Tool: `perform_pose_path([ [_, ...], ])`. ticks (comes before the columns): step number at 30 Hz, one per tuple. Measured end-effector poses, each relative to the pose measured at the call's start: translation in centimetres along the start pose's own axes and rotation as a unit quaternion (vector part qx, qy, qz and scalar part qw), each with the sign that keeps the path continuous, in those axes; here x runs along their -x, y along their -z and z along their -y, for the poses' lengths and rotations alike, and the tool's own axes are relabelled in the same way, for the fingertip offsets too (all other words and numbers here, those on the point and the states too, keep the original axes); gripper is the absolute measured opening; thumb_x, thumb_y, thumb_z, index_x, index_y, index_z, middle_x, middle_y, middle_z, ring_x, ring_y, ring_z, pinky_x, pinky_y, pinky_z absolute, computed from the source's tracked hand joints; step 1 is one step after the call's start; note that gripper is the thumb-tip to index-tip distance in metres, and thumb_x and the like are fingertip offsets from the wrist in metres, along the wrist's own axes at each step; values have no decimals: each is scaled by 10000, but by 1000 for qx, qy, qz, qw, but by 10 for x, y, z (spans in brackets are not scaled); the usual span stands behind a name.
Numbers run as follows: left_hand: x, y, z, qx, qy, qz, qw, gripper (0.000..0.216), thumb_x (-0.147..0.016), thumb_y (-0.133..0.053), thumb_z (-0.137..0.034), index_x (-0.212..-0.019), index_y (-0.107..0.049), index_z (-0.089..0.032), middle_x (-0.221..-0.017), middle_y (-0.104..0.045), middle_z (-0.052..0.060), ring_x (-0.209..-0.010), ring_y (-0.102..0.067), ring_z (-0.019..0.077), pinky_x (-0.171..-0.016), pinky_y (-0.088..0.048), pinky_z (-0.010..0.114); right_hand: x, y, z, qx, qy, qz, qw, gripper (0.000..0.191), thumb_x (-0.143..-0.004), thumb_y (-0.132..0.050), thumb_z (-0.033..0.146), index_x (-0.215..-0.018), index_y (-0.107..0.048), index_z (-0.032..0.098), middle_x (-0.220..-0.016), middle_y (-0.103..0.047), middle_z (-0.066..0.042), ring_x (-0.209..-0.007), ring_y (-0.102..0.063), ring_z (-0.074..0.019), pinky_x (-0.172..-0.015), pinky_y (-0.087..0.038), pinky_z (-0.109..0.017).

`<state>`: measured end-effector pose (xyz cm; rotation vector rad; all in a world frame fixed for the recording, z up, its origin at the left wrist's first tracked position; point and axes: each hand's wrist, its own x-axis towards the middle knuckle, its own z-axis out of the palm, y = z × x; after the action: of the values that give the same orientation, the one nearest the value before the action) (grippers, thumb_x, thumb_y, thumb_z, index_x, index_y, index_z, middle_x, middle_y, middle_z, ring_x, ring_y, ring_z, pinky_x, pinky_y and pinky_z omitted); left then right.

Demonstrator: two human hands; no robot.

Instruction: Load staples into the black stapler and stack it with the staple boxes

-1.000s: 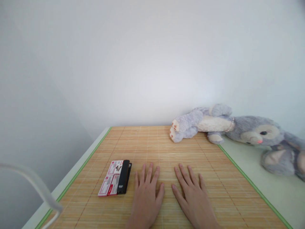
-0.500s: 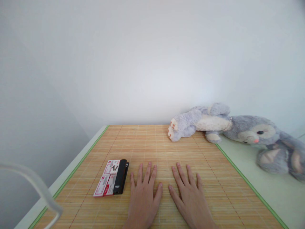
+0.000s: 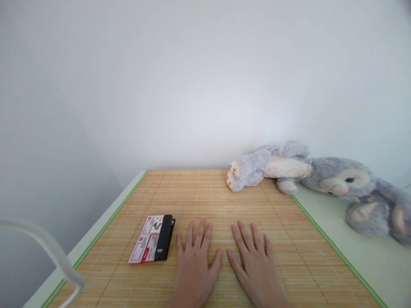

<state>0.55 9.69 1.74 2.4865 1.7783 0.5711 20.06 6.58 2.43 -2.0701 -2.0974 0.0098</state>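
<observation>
Black stapler [image 3: 165,238], white lettering at near end: laid toward surface's [image 3: 205,194] left edge | red-and-white printed packs [image 3: 145,240]: lined along its left side | left hand [image 3: 194,267], right hand [image 3: 257,267]: laid flat, fingers spread wide

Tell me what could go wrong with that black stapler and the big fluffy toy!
A bump could push the black stapler and the red-and-white packs apart; they lie snugly together, and I can't tell if they're fastened.

The fluffy toy lies across the edge of the mat, so tugging the mat might shift it.

Something reaching left might catch the pale curved tube, though I can't tell how near it is.
</observation>
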Motion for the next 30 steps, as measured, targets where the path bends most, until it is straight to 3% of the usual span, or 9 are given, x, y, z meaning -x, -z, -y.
perform_pose_path([
  [30, 2, -2, 2, -10, -5, 10, 1000, 694, -982, -453, -496, -1614, -196, -373, -1688, -208, -17, -1566, -124, 379, -1200, -142, 727, 5, -4, 5, -5, 3, 8, 1000, 655, -1008, -302, 626, -1602, -232, 360, -1687, -161, 16, -1558, -153, -392, -1208, -144, -695],
])
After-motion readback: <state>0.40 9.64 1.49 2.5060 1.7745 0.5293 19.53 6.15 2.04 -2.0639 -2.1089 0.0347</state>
